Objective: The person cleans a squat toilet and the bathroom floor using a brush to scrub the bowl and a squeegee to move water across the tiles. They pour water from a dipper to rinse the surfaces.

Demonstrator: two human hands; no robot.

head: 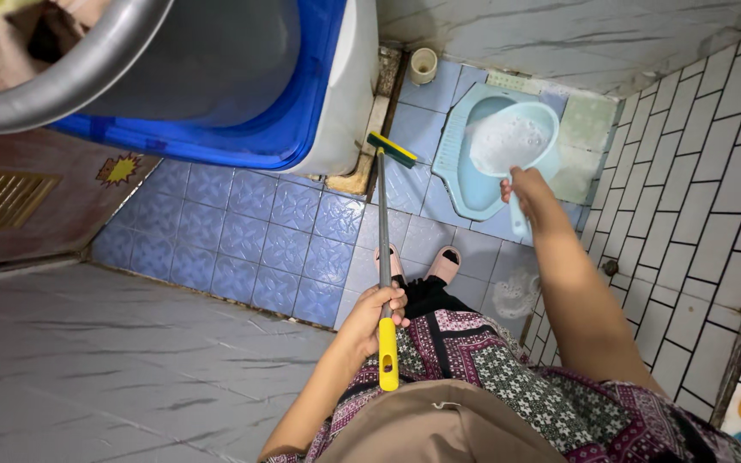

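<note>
Fingers [392, 302] of the left hand [370, 321] were clamped around a grey, yellow-gripped long-handled brush [382, 249]; beyond them, the right hand [525, 190] gripped a pale blue plastic dipper [516, 141] of foamy water over a blue squat toilet pan [460, 180].

A blue tub [242, 137], a small cup [423, 65], a squat toilet [465, 184].

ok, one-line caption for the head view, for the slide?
Left hand grips a long-handled brush; right hand holds a foamy dipper over the squat toilet.
</note>
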